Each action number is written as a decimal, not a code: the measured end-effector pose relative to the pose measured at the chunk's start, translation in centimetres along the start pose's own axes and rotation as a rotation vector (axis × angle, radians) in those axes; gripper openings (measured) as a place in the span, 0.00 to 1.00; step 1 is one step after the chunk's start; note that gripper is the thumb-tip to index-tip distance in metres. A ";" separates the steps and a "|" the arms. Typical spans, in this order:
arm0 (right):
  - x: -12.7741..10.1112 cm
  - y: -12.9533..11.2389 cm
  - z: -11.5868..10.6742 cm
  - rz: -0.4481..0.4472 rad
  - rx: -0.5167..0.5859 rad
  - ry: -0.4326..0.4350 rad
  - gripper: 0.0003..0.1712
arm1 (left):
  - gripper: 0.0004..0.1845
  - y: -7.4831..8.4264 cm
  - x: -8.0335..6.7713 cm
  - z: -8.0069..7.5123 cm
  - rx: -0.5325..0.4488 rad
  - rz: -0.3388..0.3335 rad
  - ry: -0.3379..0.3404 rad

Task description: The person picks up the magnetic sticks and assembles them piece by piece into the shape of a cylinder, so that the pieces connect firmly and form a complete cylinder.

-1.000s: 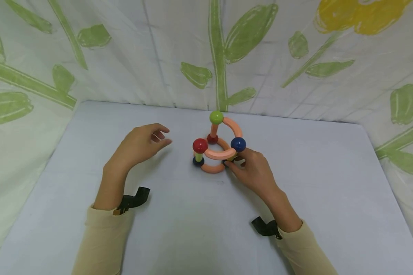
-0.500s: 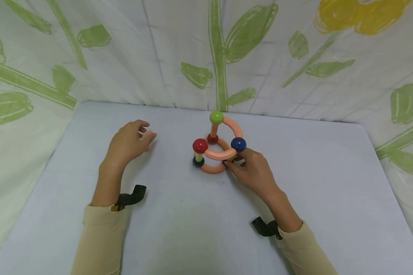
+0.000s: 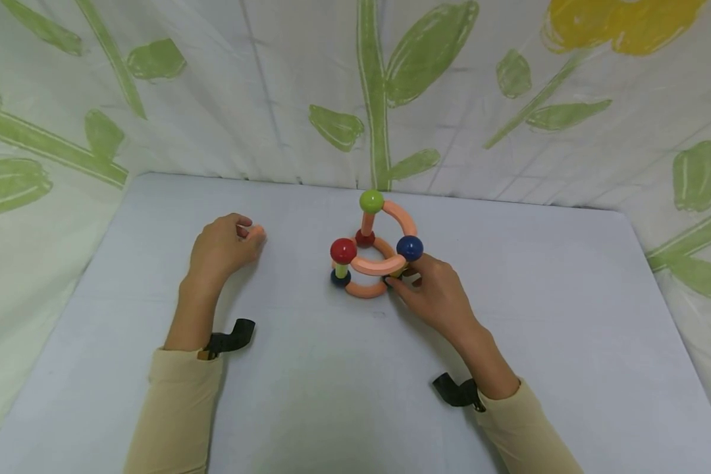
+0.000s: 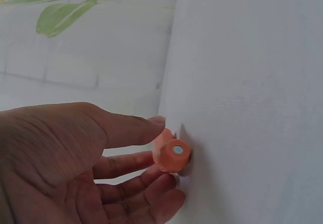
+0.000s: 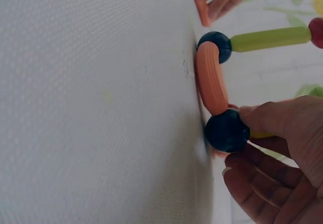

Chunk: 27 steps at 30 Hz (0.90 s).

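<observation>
A toy structure of magnetic balls and rods stands right of centre in the head view. Its top carries a green ball [image 3: 371, 201], a red ball [image 3: 343, 251] and a blue ball [image 3: 410, 248], with curved orange rods [image 3: 379, 266] between some balls. My right hand [image 3: 441, 293] pinches a dark blue ball [image 5: 227, 130] at the structure's base between thumb and fingers. To the left, apart from the structure, my left hand [image 3: 222, 243] holds a loose orange rod [image 4: 166, 156] close to the table. In the left wrist view, a metal disc shows on that rod's end.
The white table [image 3: 320, 382] ends at the back against a hanging sheet [image 3: 213, 118] painted with green leaves and a yellow flower. Black camera mounts [image 3: 237, 336] are strapped to both wrists.
My left hand has moved left, away from the structure, and its thumb and fingers have drawn closer together. My right hand and the structure have stayed in place.
</observation>
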State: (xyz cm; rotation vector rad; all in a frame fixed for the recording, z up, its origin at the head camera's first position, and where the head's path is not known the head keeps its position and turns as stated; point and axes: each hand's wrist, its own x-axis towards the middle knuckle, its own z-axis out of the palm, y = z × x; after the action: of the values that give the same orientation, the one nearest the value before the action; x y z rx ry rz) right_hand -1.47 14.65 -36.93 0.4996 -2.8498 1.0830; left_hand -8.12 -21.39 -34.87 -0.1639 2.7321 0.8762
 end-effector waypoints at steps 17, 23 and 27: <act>0.1 -0.1 0.0 0.008 -0.011 -0.007 0.17 | 0.27 0.1 -0.1 0.2 -0.008 -0.026 0.017; 0.1 -0.1 0.0 0.016 0.000 -0.012 0.17 | 0.26 0.4 -0.3 0.3 0.026 0.009 0.043; 0.0 -0.1 0.0 0.019 0.010 -0.012 0.18 | 0.26 0.6 -0.5 0.2 0.012 0.025 0.029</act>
State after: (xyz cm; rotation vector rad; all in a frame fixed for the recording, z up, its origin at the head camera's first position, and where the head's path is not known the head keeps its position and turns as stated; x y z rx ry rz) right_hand -1.42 14.59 -36.84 0.4819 -2.8664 1.1023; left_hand -7.68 -20.82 -34.55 -0.1416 2.7711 0.8710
